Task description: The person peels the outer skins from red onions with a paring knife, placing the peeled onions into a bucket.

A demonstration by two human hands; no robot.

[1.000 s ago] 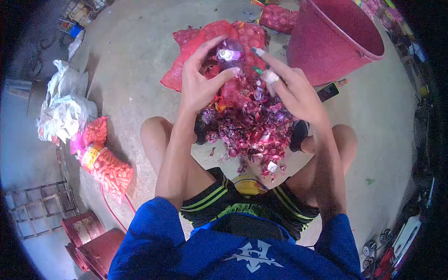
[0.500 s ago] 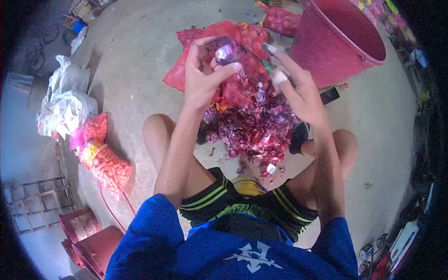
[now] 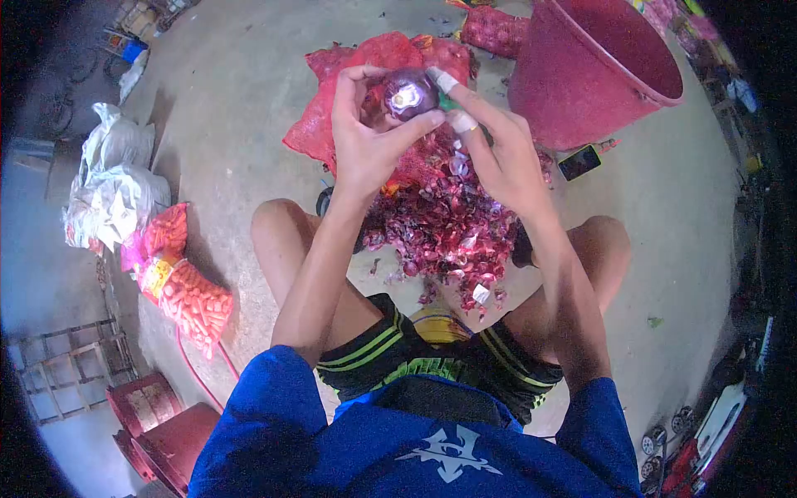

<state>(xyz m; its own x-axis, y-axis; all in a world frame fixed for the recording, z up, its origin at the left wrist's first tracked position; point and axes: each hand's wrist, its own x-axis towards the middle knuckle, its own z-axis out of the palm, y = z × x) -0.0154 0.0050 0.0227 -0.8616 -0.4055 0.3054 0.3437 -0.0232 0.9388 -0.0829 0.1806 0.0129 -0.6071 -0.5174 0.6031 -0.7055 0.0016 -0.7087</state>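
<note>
A dark purple onion (image 3: 412, 93) with a pale cut end facing up is gripped between the thumb and fingers of my left hand (image 3: 365, 133). My right hand (image 3: 498, 149), with white wraps on thumb and index finger, is closed round a small tool with a green handle (image 3: 449, 103), right against the onion; its blade is hidden. Below both hands lies a heap of purple onion skins (image 3: 457, 224) on the floor. Red mesh bags (image 3: 320, 124) lie behind the heap, partly covered by my left hand.
A large red tub (image 3: 581, 83) stands at the upper right, with a phone (image 3: 579, 163) on the floor below it. Another mesh bag (image 3: 494, 31) lies beside the tub. At the left are white sacks (image 3: 124, 191), a bag of carrots (image 3: 195, 303) and red containers (image 3: 174, 440).
My right hand has moved left and up to the onion, bringing the green-handled tool against it. The onion's pale end now faces more upward in my left hand.
</note>
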